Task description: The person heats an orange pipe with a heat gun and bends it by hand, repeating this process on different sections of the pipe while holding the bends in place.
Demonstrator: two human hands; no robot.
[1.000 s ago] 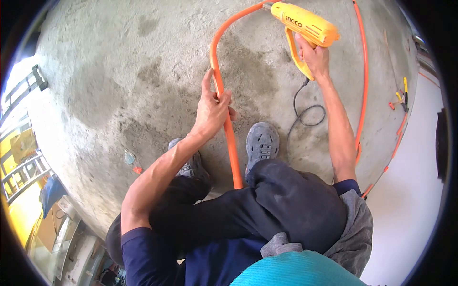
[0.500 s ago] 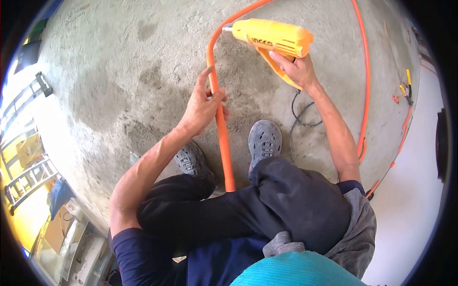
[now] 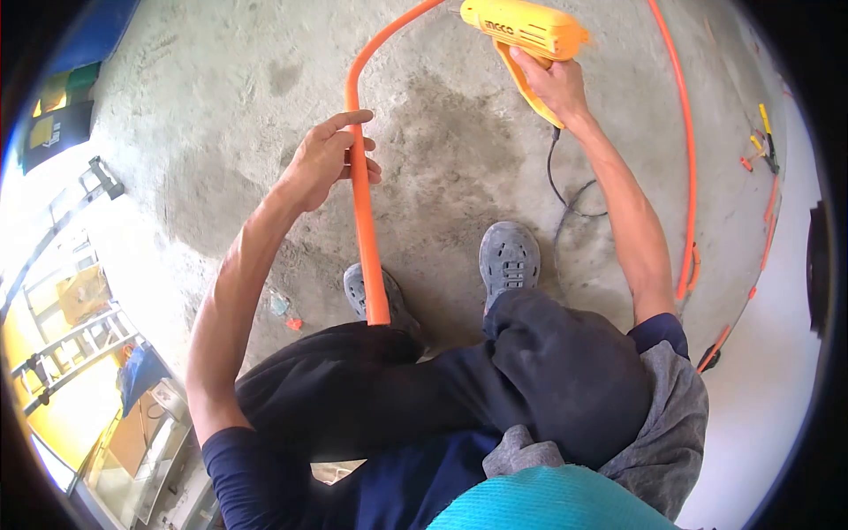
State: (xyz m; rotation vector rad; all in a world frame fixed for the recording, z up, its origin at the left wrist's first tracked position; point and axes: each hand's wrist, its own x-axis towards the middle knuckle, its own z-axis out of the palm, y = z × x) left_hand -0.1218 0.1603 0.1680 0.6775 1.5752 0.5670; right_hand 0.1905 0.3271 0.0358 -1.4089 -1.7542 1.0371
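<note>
close to the knees [image 3: 556,371], the lower end of the orange pipe [image 3: 371,265] stands over the left shoe [image 3: 356,296], and the left hand [image 3: 325,163] is curled around its straight part. farther out the pipe bends over the concrete floor [image 3: 221,115] toward the yellow heat gun [image 3: 523,26], clasped at the handle by the right hand [image 3: 549,84]. i think heat held too long there could kink the pipe, or the black cord [image 3: 555,177] could catch a shoe.

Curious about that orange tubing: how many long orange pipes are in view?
2. The left hand grips one bent pipe; a second pipe lies on the floor at right. Wall-side offcuts may be more.
</note>
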